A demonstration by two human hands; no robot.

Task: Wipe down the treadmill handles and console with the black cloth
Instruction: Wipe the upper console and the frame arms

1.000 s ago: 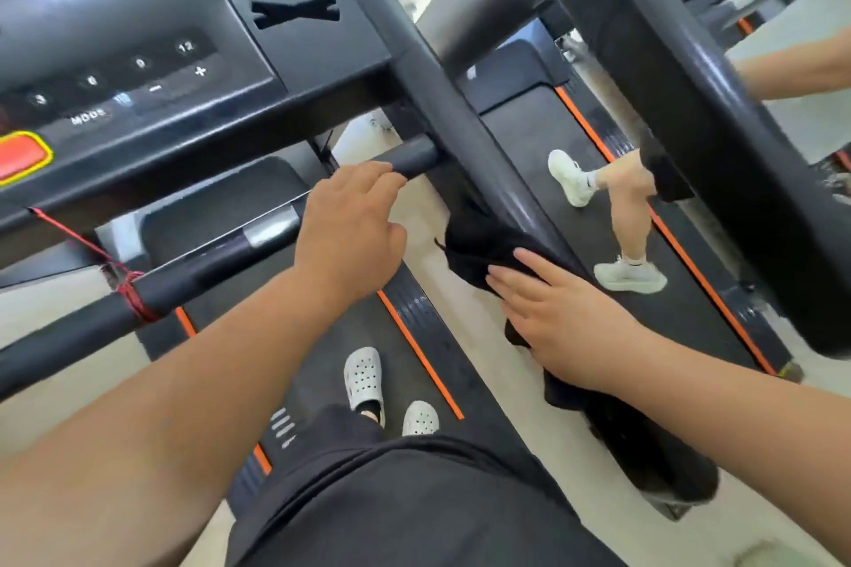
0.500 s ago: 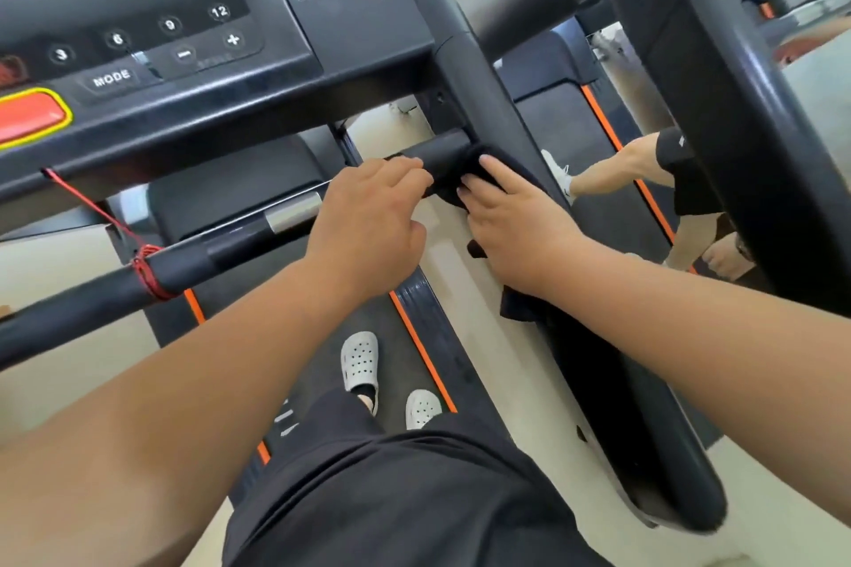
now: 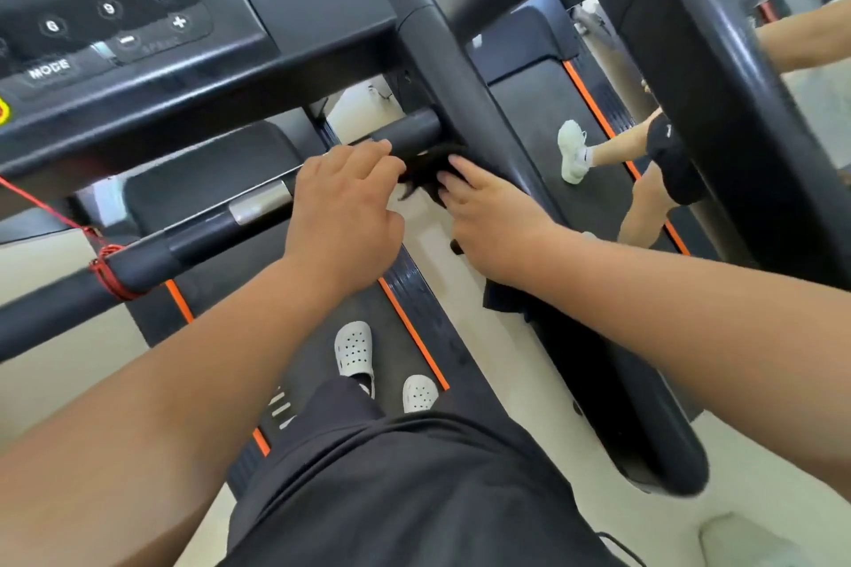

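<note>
The treadmill's black front handle bar (image 3: 193,239) runs from lower left up to the right upright (image 3: 465,87), below the console (image 3: 152,37). My left hand (image 3: 345,216) grips this bar near its right end, fingers curled over the top. The black cloth (image 3: 426,173) is bunched under the bar's end, where it meets the upright. My right hand (image 3: 492,221) holds the cloth there, fingers on it, and more of the cloth hangs below my wrist.
A red cord (image 3: 108,272) is wound round the bar at the left. A silver sensor plate (image 3: 260,207) sits on the bar beside my left hand. Another person's legs (image 3: 644,170) move on the neighbouring treadmill to the right. My feet in white clogs (image 3: 354,352) stand on the belt.
My right hand brought the cloth up from the right upright to the end of the handle bar and now works it under the bar. My left hand kept its grip.
</note>
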